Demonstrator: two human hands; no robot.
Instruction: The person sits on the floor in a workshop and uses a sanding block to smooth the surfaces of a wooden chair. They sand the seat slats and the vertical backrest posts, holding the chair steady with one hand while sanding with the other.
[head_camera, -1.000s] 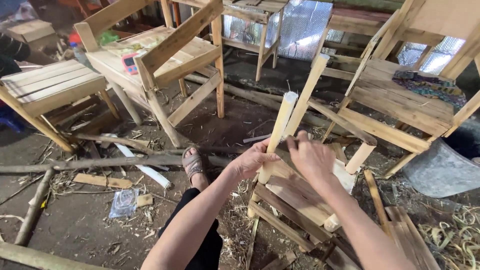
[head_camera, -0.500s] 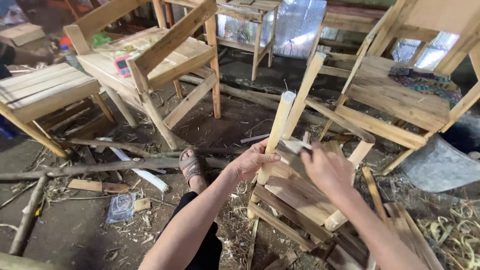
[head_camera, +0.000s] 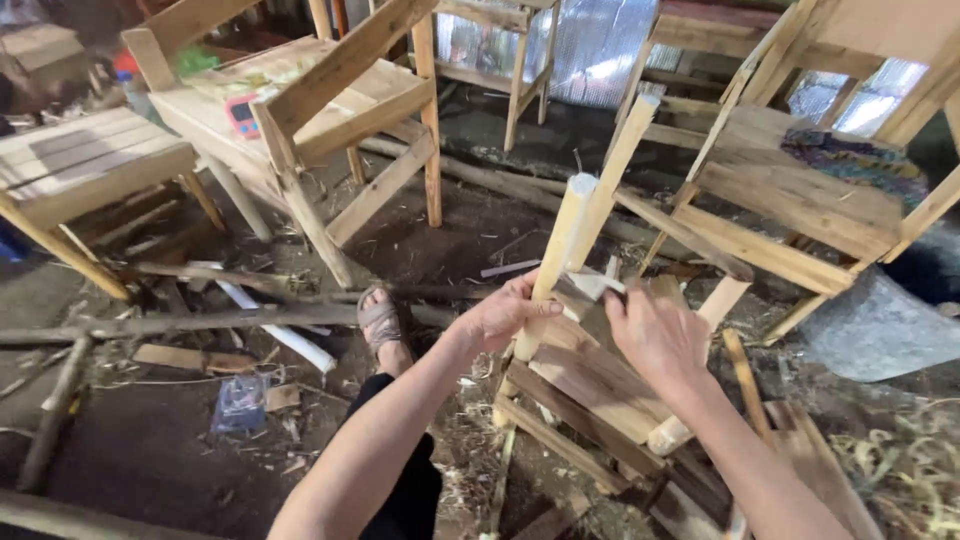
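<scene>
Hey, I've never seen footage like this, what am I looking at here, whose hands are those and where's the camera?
This is one picture from a camera worn on a person's head, looking down at their own bare hands. No machine is involved. The left hand grips a pale round wooden post of a half-built wooden frame lying tilted on the dirt floor. The right hand rests on the frame's slats beside it. The person's sandalled foot shows below. Around stand finished wooden chairs, with sticks and scraps scattered on the ground.
</scene>
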